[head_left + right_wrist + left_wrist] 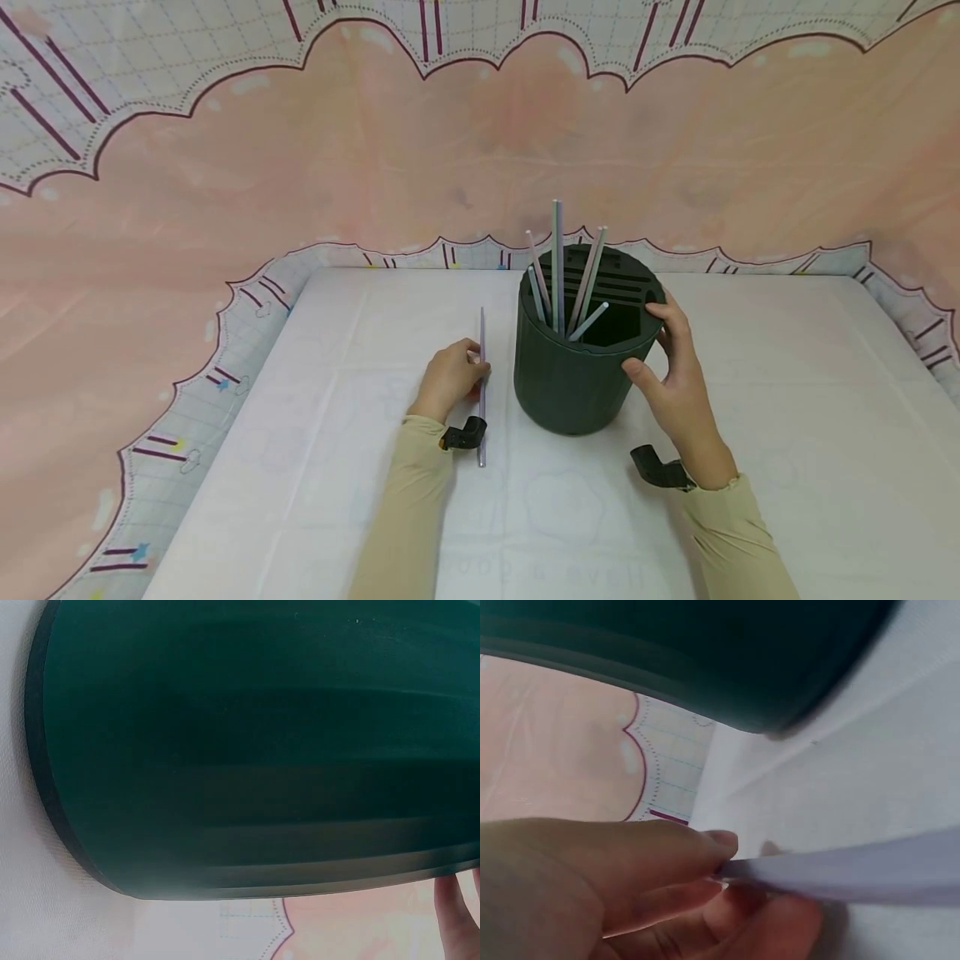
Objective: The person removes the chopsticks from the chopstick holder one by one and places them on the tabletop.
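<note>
My left hand (452, 377) pinches a thin pale lavender straw (482, 333) between thumb and fingers, just left of a round dark green holder (570, 383). In the left wrist view the straw (885, 870) runs off to the right from the fingertips. The holder stands upright on the white tabletop, with slots and a larger opening in its top. Several pale straws (557, 267) stick up from its left part, and a short one leans at the front. My right hand (678, 392) grips the holder's right side, thumb in front and fingers at the rim.
A white cloth-covered table (337, 517) extends on both sides of the holder. Behind it hangs a peach curtain (465, 150) with a scalloped white border. Black wrist cameras (660, 468) sit on both wrists.
</note>
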{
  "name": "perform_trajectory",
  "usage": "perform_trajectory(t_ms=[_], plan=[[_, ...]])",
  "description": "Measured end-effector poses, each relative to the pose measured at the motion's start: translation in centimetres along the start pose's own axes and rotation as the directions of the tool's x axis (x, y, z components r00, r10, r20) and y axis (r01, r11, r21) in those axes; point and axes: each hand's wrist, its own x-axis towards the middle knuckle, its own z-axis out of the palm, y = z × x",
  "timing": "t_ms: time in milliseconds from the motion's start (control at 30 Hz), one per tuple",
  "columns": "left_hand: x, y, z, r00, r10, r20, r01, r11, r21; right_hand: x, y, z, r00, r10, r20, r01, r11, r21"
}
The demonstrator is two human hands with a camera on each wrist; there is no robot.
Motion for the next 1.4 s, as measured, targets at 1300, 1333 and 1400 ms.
perform_trajectory(t_ms=[1300, 1333, 1400], plan=[[-3.4, 3.2, -4.2, 0.978, 0.189, 0.087, -0.204, 0.953, 0.226, -0.1, 0.0, 0.0, 1.0, 0.025, 0.007, -0.025, 1.0, 0.005], [-3.6, 3.5, -4.4, 0.976, 0.205, 0.079, -0.218, 0.949, 0.226, -0.1, 0.0, 0.0, 1.0, 0.024, 0.006, -0.024, 1.0, 0.01], [-4.1, 4.1, -4.7, 0.966, 0.253, 0.052, -0.258, 0.941, 0.219, -0.1, 0.1, 0.0, 1.0, 0.021, 0.007, -0.021, 1.0, 0.011]])
